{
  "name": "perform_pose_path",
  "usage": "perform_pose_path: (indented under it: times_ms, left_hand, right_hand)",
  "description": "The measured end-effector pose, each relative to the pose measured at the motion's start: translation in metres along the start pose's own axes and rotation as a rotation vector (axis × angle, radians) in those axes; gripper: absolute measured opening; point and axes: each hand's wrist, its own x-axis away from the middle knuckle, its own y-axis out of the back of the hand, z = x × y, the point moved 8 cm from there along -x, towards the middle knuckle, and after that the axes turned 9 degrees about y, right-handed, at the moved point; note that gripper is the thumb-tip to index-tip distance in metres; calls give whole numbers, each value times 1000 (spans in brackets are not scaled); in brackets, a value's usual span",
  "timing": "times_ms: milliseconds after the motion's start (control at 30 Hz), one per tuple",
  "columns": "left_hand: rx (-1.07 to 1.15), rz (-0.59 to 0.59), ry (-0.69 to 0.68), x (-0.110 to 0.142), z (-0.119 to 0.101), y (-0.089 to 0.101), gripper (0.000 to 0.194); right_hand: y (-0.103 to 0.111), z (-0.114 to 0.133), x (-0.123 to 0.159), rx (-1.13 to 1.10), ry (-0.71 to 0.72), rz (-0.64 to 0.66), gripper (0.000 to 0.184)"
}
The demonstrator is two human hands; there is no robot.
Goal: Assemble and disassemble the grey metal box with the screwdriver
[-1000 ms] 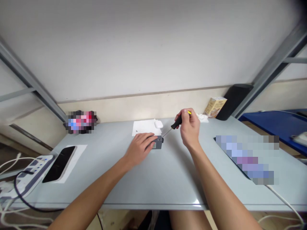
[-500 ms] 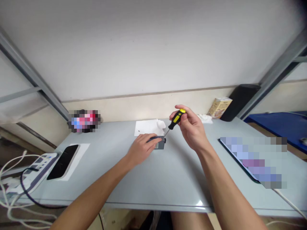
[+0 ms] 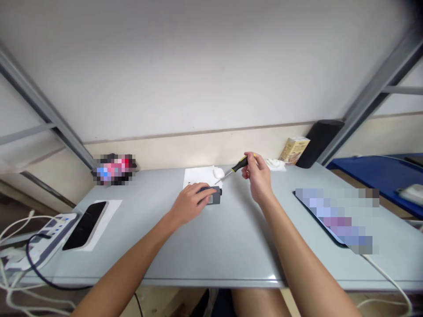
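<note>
On the counter (image 3: 231, 246), the left hand (image 3: 187, 206) clasps the box (image 3: 215, 198); the right hand (image 3: 260, 179) pinches the screwdriver (image 3: 240, 164), its tip near the box's far edge, contact unclear. Placing the tip seems in hand, which calls for a steady box.

A small dark-grey box-shaped device (image 3: 215, 196) sits mid-frame under my hand; above its top, my black-and-yellow-handled metal screwdriver (image 3: 239, 164) slants down toward the lower left.
</note>
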Motion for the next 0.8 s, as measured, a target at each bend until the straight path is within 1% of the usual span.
perform_pose_path:
  times_ms: [33,100,200,267,333,400,467,533,600,700,800]
  left_hand:
    - [56,4,17,0,1,0,29]
    - [158,-2,57,1,5,4,30]
    - [271,-72,183,0,22,15,32]
    - [314,-158,300,0,43,25,32]
    - [295,-232,417,1,67,32,29]
    - [227,-249,493,3,89,33,24]
    - [142,-214,548,6,107,30,23]
    - [71,-154,560,9,117,24,24]
    - [15,-84,531,10,119,16,25]
    - [-68,34,477,11,115,4,27]
    - [-107,102,471,13,112,-4,29]
  right_hand:
    - [1,-7,1,-16,-24,-23,59]
    - [-1,-20,3,-33,-78,-20,62]
    - [-8,-35,9,25,-121,12,67]
    - [-19,-44,15,69,-137,90,70]
    - [-33,-50,23,100,-140,206,71]
    - [-44,-55,31,128,-133,308,69]
    - [-50,-57,36,157,-120,369,66]
    - [-51,-58,37,178,-105,386,64]
    - [-50,-59,37,185,-99,382,64]
    - [-49,-60,36,182,-106,382,63]
    - [-51,-60,38,182,-115,401,62]
